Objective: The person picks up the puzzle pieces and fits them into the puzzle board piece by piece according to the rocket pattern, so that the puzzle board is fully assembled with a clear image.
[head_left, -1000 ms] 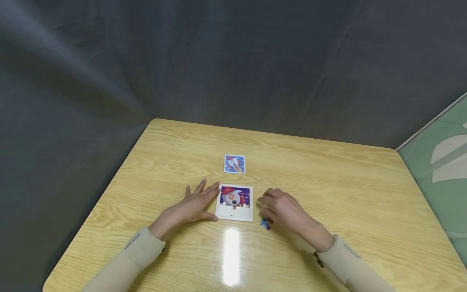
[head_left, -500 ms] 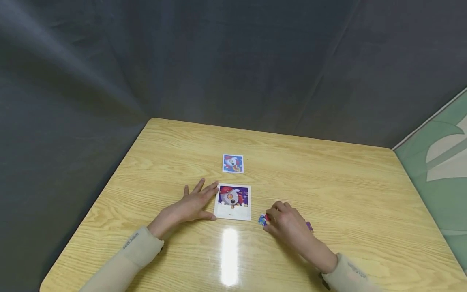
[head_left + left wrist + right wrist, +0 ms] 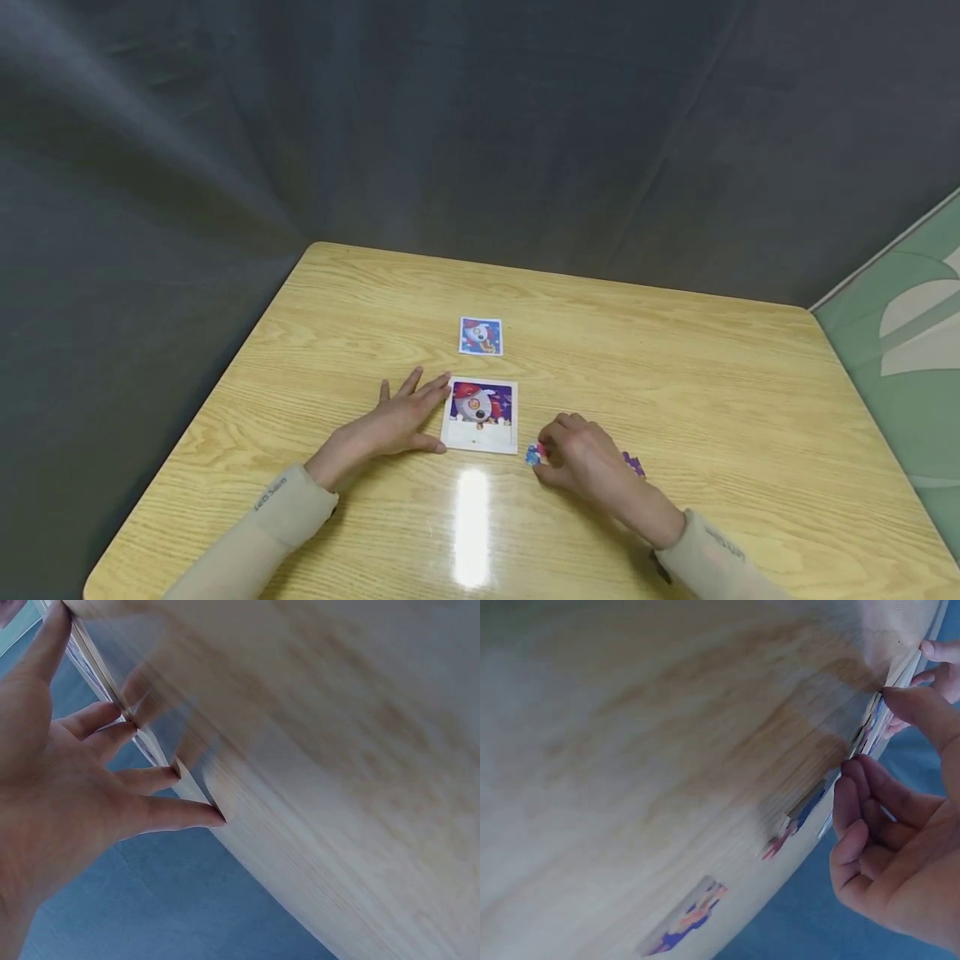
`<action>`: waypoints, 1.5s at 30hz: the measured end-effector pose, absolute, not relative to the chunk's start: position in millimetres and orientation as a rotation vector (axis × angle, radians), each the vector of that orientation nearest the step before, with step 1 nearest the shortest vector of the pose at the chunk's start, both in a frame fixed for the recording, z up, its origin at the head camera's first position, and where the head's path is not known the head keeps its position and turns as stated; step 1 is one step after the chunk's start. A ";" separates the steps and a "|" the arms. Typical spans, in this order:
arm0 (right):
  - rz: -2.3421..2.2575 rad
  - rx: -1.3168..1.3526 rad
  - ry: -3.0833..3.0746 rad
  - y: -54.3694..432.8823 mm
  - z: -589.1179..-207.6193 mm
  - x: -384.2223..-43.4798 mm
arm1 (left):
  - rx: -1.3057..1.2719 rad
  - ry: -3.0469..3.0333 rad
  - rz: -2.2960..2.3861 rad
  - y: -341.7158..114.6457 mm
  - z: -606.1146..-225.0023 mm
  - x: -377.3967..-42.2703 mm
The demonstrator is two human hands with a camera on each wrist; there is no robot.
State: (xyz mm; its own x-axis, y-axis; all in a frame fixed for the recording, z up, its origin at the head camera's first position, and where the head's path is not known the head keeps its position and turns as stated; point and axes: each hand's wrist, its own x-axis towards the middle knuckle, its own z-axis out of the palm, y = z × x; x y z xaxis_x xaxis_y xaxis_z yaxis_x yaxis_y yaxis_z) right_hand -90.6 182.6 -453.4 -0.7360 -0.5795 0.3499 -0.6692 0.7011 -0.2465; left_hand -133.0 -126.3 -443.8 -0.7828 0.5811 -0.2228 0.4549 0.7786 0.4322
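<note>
A square puzzle board [image 3: 479, 415] with a white frame lies on the table. Its upper half shows a white cartoon figure on purple, and its lower half is bare white. My left hand [image 3: 397, 421] rests spread out along the board's left edge, its fingertips and thumb down at the frame. To the right of the board, my right hand [image 3: 588, 454] pinches a blue and pink puzzle piece [image 3: 533, 454] between thumb and fingers, close over the table. The right wrist view has this puzzle piece [image 3: 868, 726] seen edge-on between thumb and fingertips.
Beyond the board lies a small square picture card [image 3: 481, 336] with a similar figure. A purple puzzle piece [image 3: 633, 464] lies partly hidden behind my right hand. Loose puzzle pieces [image 3: 686, 919] also show in the right wrist view. Dark curtain [image 3: 480, 142] hangs behind the wooden table [image 3: 712, 392].
My right hand has moved nearer to me and now pinches the blue and pink puzzle piece, which has shifted slightly left. A purple piece has come into sight beside that hand. My left hand stays put.
</note>
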 end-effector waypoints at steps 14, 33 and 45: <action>0.504 1.183 -2.629 170.0 -452.6 -87.7 | 0.795 2.621 0.507 -125.6 -441.1 -133.0; 0.282 1.440 -2.340 159.6 -454.5 -93.0 | 0.792 2.641 0.510 -128.3 -442.4 -134.4; 0.206 1.488 -2.358 123.8 -446.9 -122.2 | 0.787 2.620 0.526 -126.4 -440.6 -132.9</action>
State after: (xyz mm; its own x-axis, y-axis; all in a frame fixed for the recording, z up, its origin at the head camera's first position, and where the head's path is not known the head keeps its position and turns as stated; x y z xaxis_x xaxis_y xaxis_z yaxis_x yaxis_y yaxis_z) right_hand -122.2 123.8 -446.9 -0.3908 -0.8464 0.3618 -0.8963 0.4394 0.0599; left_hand -132.9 -126.4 -440.6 -0.7830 0.5802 -0.2242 0.4488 0.7766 0.4422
